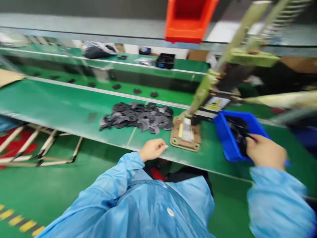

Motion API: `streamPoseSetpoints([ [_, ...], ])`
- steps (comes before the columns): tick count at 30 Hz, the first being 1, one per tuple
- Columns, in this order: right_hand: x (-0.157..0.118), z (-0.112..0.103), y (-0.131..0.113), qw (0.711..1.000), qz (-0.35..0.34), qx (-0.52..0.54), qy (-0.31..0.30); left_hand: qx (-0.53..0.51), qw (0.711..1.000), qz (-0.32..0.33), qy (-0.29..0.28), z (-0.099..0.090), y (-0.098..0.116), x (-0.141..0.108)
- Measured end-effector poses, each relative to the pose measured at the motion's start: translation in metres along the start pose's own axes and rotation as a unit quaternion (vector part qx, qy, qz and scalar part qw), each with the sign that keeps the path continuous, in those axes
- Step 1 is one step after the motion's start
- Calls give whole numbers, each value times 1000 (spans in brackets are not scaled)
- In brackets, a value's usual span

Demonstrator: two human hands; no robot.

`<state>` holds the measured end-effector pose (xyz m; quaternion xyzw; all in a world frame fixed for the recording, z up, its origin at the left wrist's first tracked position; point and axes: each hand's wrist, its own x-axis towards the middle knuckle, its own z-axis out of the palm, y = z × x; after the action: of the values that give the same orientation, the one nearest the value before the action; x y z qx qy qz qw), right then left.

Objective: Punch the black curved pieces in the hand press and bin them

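My right hand (266,152) pinches black piece (252,136), long axis ten-to-four o'clock | left hand (153,149) apart, curled closed | green bench (61,105), green floor (61,191)

Left hand (153,149) curled; right hand (266,152) pinched

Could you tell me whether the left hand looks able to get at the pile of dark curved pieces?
Yes, most likely: the left hand is close to the near side of the pile of dark curved pieces, and only bare green tabletop appears to lie between them.
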<state>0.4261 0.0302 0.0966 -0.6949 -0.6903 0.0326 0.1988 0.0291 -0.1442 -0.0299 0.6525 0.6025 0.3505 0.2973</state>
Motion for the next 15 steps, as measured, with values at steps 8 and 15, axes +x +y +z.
streamPoseSetpoints([
  [8,-27,5,34,998,27,60,-1,-35,999,-20,-8,3,-3,-7],
  [15,-114,12,-37,933,-177,252,-187,-86,993,77,-5,0,61,-8],
])
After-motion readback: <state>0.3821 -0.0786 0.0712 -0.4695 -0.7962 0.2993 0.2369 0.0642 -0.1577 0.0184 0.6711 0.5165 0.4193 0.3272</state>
